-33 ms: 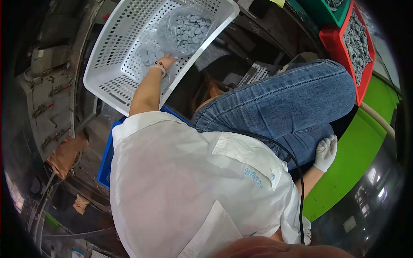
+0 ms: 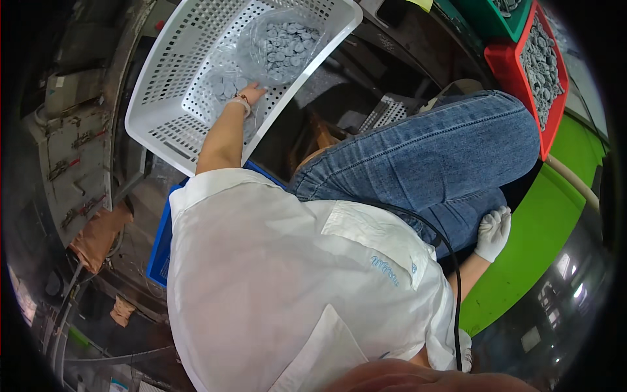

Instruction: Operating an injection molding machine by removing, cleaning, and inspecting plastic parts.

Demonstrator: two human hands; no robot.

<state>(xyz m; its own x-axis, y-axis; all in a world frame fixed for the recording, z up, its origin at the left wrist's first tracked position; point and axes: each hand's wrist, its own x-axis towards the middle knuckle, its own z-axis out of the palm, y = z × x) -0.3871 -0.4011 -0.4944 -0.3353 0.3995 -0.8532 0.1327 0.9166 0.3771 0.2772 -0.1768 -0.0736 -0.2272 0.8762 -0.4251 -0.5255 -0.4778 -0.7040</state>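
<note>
My left hand [image 2: 249, 93], bare with a bracelet and a pale band at the wrist, reaches into a white perforated plastic basket [image 2: 163, 134]. Its fingers look stretched and apart, beside flat grey round pieces [image 2: 225, 87] in clear plastic. Farther in lies a clear plastic bag [image 2: 251, 55] full of small grey discs [image 2: 290, 49]. My right hand [image 2: 494, 232], in a white glove, rests beside my jeans at the green surface. Its fingers are curled together; anything inside them is hidden.
A red bin [image 2: 557, 121] with grey pieces stands at the far right, against a green bin [image 2: 522, 23]. A bright green surface [image 2: 542, 242] lies on the right. Below the basket shows a blue crate [image 2: 159, 255]. A black cable [image 2: 457, 281] crosses my shirt.
</note>
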